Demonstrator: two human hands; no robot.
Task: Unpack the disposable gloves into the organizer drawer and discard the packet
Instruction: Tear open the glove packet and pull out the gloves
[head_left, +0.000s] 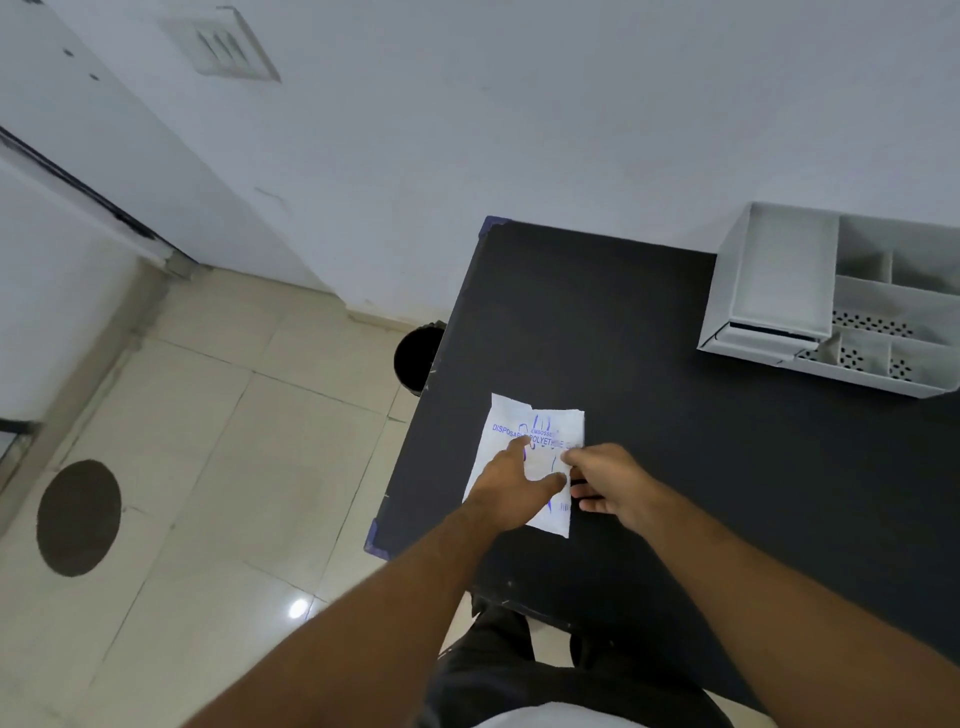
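A white packet of disposable gloves with blue print lies flat on the black table, near its left edge. My left hand rests on the packet with fingers spread, pressing it down. My right hand is at the packet's right edge, thumb and fingers pinching that edge. The white organizer stands at the table's back right, with an open drawer that has a perforated bottom and dividers.
A black round bin stands on the tiled floor just left of the table, partly hidden by its edge. A dark round mat lies on the floor at far left. White walls stand behind.
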